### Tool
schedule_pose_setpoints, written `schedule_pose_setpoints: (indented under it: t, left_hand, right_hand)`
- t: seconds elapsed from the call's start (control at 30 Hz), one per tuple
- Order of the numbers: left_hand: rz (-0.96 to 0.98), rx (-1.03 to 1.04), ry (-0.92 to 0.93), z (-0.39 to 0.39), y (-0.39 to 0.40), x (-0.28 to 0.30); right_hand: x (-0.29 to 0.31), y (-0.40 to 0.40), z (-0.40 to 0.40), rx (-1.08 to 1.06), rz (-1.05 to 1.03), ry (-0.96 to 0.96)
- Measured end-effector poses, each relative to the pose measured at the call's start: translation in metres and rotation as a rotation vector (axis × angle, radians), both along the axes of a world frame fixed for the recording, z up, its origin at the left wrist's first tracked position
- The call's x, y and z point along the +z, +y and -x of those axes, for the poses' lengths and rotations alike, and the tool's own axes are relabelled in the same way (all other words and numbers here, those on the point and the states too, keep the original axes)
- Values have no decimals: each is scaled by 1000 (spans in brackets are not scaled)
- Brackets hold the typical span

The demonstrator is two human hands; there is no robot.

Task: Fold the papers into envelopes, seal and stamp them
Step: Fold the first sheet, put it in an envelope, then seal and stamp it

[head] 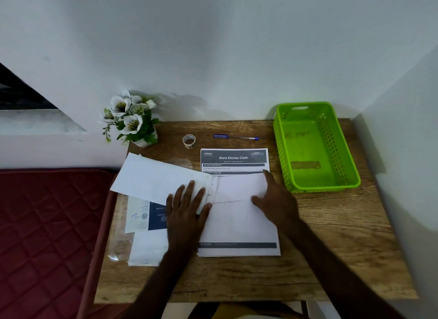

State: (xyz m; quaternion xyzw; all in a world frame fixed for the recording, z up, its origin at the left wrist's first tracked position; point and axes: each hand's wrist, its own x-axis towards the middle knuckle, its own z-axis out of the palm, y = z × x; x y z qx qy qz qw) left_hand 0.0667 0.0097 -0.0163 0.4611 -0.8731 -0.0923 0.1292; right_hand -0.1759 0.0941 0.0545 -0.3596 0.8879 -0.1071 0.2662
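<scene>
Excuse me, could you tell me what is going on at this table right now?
A person is folding a printed sheet on a wooden table. The right hand is bringing a fold over the sheet's middle, while the left hand presses flat on a white envelope lying beside it. Nothing looks sealed or stamped yet. A tape roll and a pen lie untouched near the wall, and a green basket stands on the right.
</scene>
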Motion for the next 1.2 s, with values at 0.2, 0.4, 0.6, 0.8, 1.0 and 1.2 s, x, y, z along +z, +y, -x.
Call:
schedule_pose_setpoints:
  t: [0.2, 0.4, 0.6, 0.8, 1.0, 1.2]
  left_hand:
    - [-4, 0, -5, 0, 0, -1]
    - [-5, 0, -2, 0, 0, -2]
    - [-11, 7, -1, 1, 1, -1]
    - [4, 8, 15, 2, 2, 1]
    - [-32, 14, 8, 2, 2, 1]
    - [-46, 60, 30, 2, 4, 4]
  right_hand:
    - [4, -10, 21, 128, -45, -32]
    - [4, -22, 23, 165, -80, -27]
    - [4, -31, 23, 194, -128, 27]
    - [13, -33, 15, 252, -199, 204]
    - [31, -23, 10, 322, -98, 343]
    - [32, 2, 8, 138, 127, 50]
